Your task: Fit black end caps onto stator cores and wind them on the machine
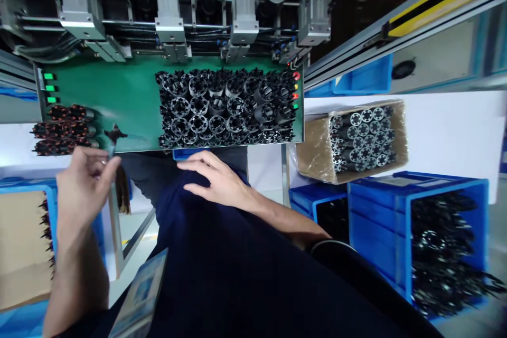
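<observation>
Rod (112, 166), thin & shiny, is pinched in the left hand (85, 182) near the front edge of the green desk (119, 95). Fingers of that hand are curled shut round it, thumb on top. The rod's top end has a dark spiky bit (114, 133) on it, blurry, just over the desk edge. The bottom end goes down past the hand.

Right hand (216, 179) lies flat & open on the person's dark blue lap (237, 274), fingers spread a bit, holding nothing. It is just below the desk's front edge, well apart from the left hand.

On the desk, right side, a big bunch of black round parts (225, 108) stands packed tight, w/ holes facing up. On the left side a small pile of dark parts w/ orange wire (63, 129) lies on its side, near the left hand. Green lights (49, 87) sit at the far left edge, red & yellow ones (295, 87) at the right edge.

Behind the desk is a grey machine (170, 16) w/ metal blocks in a row.

To the right, a brown box (352, 140) holds more round parts. Next to it blue bins (435, 237) hold black parts. At the left is a box (19, 248) in a blue bin, w/ spiky ends at its side
</observation>
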Available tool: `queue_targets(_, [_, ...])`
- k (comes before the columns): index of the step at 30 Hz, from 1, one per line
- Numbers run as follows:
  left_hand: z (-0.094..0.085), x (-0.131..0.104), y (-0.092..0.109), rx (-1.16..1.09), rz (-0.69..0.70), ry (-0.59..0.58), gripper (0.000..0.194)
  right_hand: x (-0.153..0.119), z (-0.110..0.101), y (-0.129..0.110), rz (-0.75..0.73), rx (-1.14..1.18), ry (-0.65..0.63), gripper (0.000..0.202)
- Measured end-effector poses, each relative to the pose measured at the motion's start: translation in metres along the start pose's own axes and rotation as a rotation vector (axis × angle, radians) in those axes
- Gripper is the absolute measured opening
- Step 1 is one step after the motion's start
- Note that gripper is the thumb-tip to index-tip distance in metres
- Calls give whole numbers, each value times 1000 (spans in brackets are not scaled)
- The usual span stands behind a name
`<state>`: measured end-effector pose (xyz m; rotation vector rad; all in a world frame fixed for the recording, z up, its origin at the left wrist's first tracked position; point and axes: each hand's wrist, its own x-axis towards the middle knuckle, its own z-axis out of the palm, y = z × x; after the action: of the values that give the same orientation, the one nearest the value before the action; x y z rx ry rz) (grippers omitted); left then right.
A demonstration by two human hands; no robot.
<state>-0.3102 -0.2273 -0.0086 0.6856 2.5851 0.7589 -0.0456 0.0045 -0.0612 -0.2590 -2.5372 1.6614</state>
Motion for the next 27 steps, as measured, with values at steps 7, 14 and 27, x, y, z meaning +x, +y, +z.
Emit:
queue_targets(7, [67,-71,83,-761,-61,-400,53,23,14,-11,-43,213,-66,146])
queue_targets(14, [82,-63,26,-570,-78,-637,44,-24,-59,-4,-7,15,-63,82])
queue_targets(27, [70,105,-103,135,-234,-11,52,81,-318,-37,155,-744,459,61])
